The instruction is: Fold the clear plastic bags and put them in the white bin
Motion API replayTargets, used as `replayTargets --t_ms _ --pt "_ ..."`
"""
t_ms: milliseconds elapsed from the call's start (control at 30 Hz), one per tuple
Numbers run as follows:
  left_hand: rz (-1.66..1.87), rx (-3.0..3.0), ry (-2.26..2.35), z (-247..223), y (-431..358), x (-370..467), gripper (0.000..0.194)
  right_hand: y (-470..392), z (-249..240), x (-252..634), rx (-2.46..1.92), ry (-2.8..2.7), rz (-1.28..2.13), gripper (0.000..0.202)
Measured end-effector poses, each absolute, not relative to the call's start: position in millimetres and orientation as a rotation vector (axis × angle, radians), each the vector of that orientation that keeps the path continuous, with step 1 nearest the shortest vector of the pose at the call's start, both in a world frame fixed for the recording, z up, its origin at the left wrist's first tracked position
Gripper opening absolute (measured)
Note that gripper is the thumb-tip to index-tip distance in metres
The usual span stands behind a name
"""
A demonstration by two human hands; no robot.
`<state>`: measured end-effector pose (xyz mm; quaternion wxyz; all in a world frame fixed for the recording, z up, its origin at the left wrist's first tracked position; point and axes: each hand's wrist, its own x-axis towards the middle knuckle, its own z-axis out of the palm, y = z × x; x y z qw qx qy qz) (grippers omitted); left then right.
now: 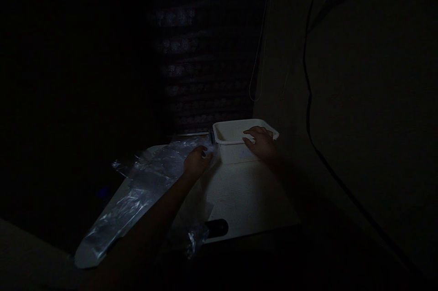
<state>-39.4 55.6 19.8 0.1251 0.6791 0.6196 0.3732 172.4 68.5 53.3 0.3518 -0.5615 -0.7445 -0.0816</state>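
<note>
The scene is very dark. A white rectangular bin [236,153] stands at the back of a pale tabletop [249,195]. My right hand [262,142] is at the bin's front right rim, its fingers spread and reaching over the opening. Just left of the bin, my left hand [196,162] is over clear plastic sheeting [153,168], with thumb and fingers curled but apart. Whether the left fingertips touch the plastic is too dim to tell. The plastic spreads over the left part of the table.
A dark oval object [217,227] lies near the table's front edge beside crumpled plastic. Behind the table hangs a dark patterned blind [205,72] with a looped cord [255,98]. A black cable [309,113] runs down the right wall.
</note>
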Motion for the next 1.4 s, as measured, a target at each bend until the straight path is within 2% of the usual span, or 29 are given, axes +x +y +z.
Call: replayTargets --t_ms 133,333,467,633,800,933,1033,1200,1400 --pt "0.616 2.61 1.834 9.9 41.0 -47.4 0.034 52.8 53.9 157.7 -1.42 -1.983 -0.272 0.026" --pt "0.359 2.658 1.952 10.5 44.5 -30.9 0.022 38.5 26.5 152.8 -1.458 -2.305 -0.251 0.026" --pt "0.481 2.61 1.892 18.1 41.8 -27.7 0.025 40.0 10.9 162.6 -1.496 -2.36 -0.13 0.028" --pt "0.836 2.518 1.445 26.7 28.8 -24.2 0.018 42.0 1.5 166.4 -1.39 -2.168 0.184 0.034" --pt "1.295 1.854 1.106 40.6 22.7 -11.9 0.011 34.8 7.0 156.5 -1.272 -1.883 0.747 0.059" --pt "1.376 1.436 0.946 49.8 20.9 -4.8 0.013 31.9 17.1 152.5 -1.096 -1.735 1.082 0.049" --pt "1.396 1.262 0.958 48.7 21.7 -5.8 0.014 33.3 19.0 154.3 -1.071 -1.774 1.028 0.04" --pt "1.397 1.156 1.055 39.6 27.5 -15.4 0.017 39.5 13.7 161.0 -1.18 -1.785 0.85 0.012" --pt "1.207 1.133 1.017 33.9 27.1 -21.2 0.025 39.5 13.9 169.1 -1.175 -1.646 0.883 0.012"
